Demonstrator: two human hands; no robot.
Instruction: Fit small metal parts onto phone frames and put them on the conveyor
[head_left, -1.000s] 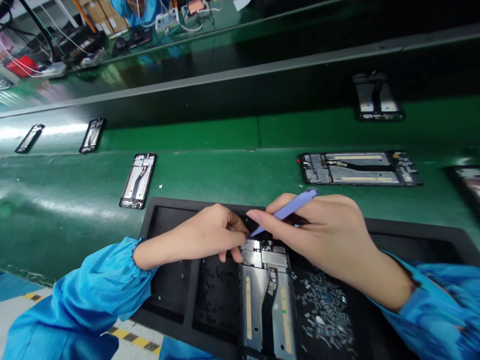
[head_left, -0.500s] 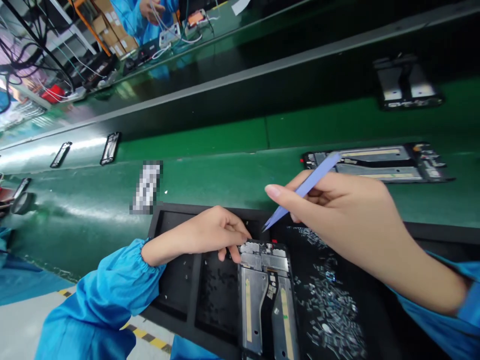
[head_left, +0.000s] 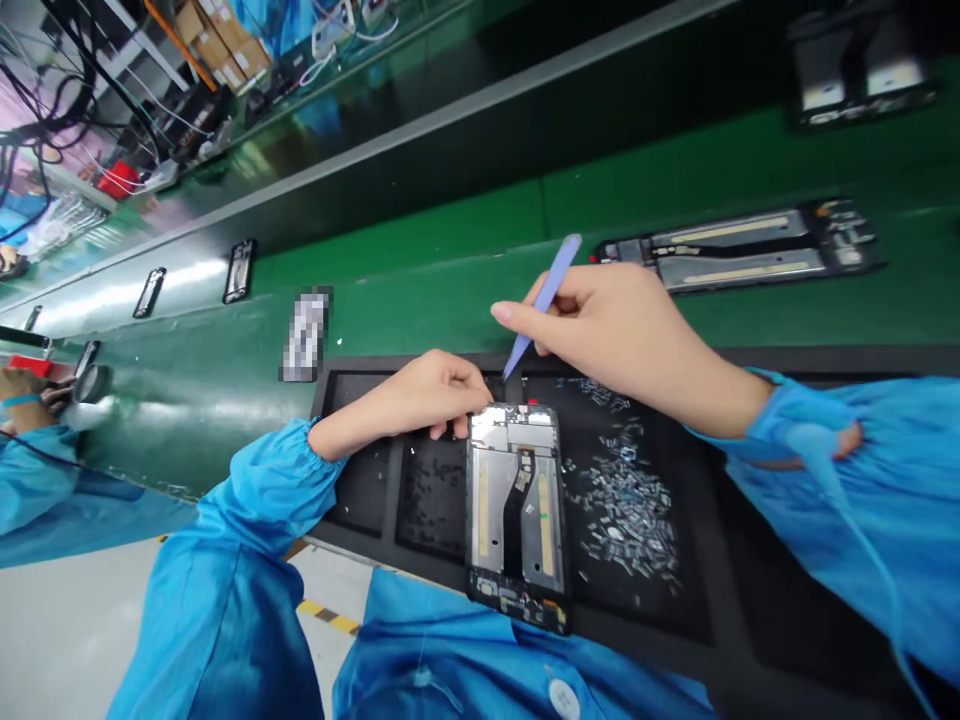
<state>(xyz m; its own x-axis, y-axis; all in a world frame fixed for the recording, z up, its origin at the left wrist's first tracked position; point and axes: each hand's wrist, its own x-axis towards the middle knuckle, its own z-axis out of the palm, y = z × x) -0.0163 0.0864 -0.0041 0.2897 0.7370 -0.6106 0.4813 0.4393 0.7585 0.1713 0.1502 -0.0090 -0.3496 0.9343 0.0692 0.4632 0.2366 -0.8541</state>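
An open phone frame (head_left: pixel 516 505) lies lengthwise in a black tray (head_left: pixel 757 520) in front of me. My left hand (head_left: pixel 420 395) is closed in a pinch at the frame's top left corner and touches it. My right hand (head_left: pixel 611 325) is shut on a light purple plastic pry tool (head_left: pixel 541 305). It hovers just beyond the frame's top edge, with the tool's tip pointing down toward the tray. A heap of several small metal parts (head_left: pixel 622 500) lies in the tray compartment right of the frame. Both arms wear blue sleeves.
A green conveyor belt (head_left: pixel 420 300) runs past the tray, carrying several more phone frames, one (head_left: pixel 739 248) close behind my right hand, others (head_left: pixel 238 270) at far left. Another person's hand and blue sleeve (head_left: pixel 30 440) show at the left edge. Cables and boxes crowd the far bench.
My right hand lifted the pry tool off the frame's top edge and turned it more upright. My left hand stayed at the corner. The view pulled back, showing the whole frame.
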